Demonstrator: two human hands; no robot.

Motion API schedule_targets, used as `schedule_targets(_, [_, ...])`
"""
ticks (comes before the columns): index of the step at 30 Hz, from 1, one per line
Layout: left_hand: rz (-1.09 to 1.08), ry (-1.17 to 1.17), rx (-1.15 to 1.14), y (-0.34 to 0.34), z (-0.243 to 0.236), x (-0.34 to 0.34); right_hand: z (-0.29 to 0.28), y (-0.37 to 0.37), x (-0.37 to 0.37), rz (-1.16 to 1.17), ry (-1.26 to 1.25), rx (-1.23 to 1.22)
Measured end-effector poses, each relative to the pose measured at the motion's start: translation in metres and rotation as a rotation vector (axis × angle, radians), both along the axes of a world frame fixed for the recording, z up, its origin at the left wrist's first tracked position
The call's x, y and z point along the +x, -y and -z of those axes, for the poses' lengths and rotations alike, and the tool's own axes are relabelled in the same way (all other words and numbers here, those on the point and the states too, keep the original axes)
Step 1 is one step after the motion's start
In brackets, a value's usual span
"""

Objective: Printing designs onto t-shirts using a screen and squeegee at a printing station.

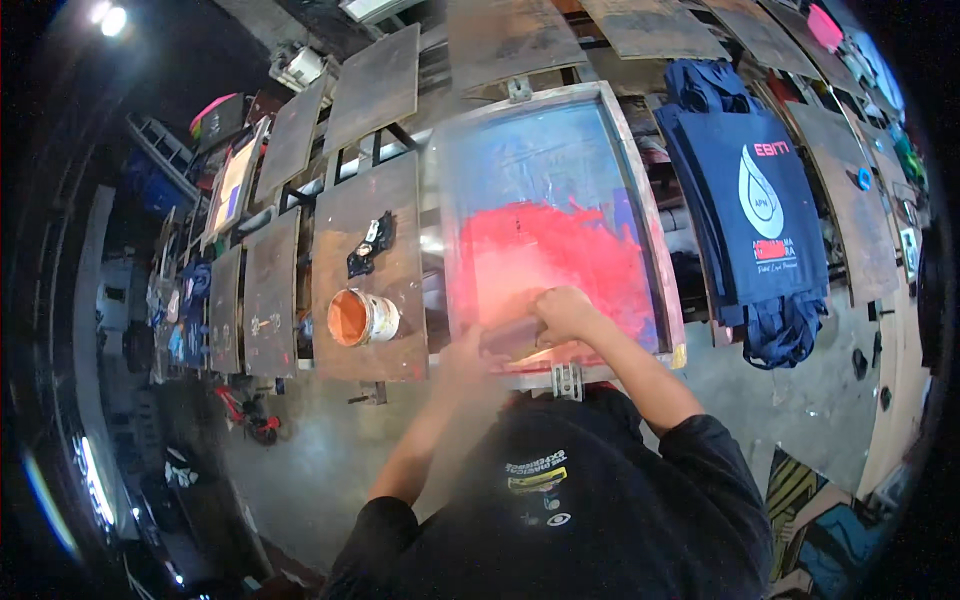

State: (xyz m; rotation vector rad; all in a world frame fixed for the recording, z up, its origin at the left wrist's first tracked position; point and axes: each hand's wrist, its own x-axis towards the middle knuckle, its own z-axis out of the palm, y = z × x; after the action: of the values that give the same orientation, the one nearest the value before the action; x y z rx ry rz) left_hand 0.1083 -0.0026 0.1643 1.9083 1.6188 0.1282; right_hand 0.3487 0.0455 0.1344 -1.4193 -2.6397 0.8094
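My right fingers [552, 308] are pinching a long bar [512, 340], which is sitting inside the near end of the wooden frame [632, 190]. My left fingers [478, 349] are looking blurry at the bar's other end, so I can't tell if they are pinching. Red paint [550, 250] is covering the frame's middle. Left of the frame, a paint pot [382, 318] is standing on a brown tabletop [350, 205]. Right of the frame, dark blue bags [708, 190] are lying.
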Motion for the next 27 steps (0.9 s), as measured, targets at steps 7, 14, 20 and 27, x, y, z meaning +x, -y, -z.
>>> schedule_targets(7, [0.045,-0.020,0.379,-0.018,0.033,-0.023,-0.016,-0.026,-0.018,-0.001,0.116,0.046])
schedule_targets(14, [0.127,-0.017,0.409,-0.070,0.038,-0.034,0.003,-0.055,-0.023,0.097,0.045,0.188])
schedule_targets(20, [0.228,-0.067,0.397,-0.104,0.034,-0.038,0.008,-0.087,-0.020,0.166,0.092,0.035])
schedule_targets(27, [0.134,-0.021,0.479,-0.155,0.036,-0.029,0.000,-0.120,-0.019,0.218,0.045,0.280])
